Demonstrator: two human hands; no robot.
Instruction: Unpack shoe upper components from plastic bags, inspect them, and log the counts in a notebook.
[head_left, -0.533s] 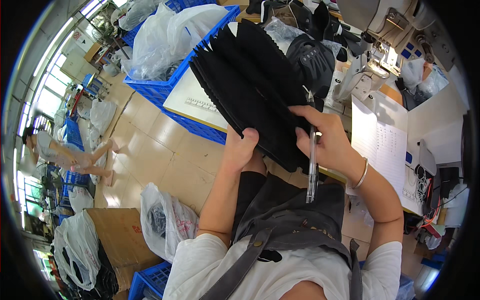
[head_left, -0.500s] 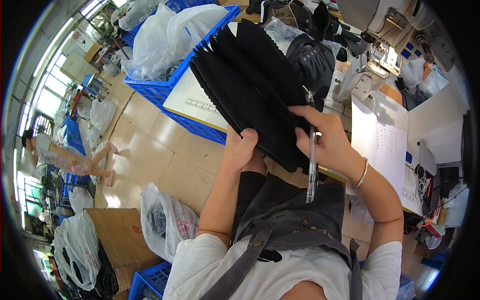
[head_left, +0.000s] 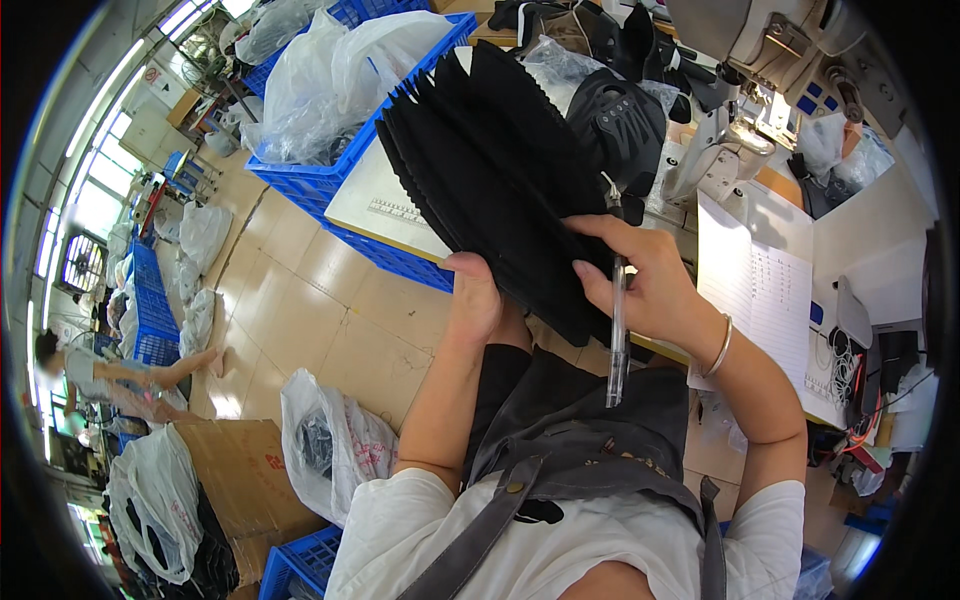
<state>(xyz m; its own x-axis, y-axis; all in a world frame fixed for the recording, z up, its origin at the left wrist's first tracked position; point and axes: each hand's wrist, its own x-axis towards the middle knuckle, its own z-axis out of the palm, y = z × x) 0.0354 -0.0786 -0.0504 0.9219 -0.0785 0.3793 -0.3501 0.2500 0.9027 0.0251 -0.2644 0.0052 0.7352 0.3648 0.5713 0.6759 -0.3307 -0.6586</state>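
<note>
A thick stack of black fabric pieces (head_left: 490, 180) with jagged edges is held up in front of me. My left hand (head_left: 474, 302) grips its lower left edge, thumb at the near side and fingers hidden behind it. At the lower right, my right hand (head_left: 645, 275) pinches the layers between thumb and forefinger. A clear pen (head_left: 617, 340) is tucked in that same hand, pointing up and down across the palm. The far ends of the pieces fan apart slightly. Just beyond the stack lies a black shoe upper (head_left: 625, 125) on the worktable.
A sewing machine (head_left: 725, 150) stands at the right. Next to it lies an open lined notebook (head_left: 760, 285). Left of the table (head_left: 350, 200), a blue crate (head_left: 300, 180) holds plastic bags. A cardboard box (head_left: 240, 480) and white bag (head_left: 325, 440) stand on the floor. Another person (head_left: 110, 375) is far left.
My left thumb has slid up and left along the stack's edge. The right hand and pen have shifted slightly left. The other person at the left has moved nearer.
</note>
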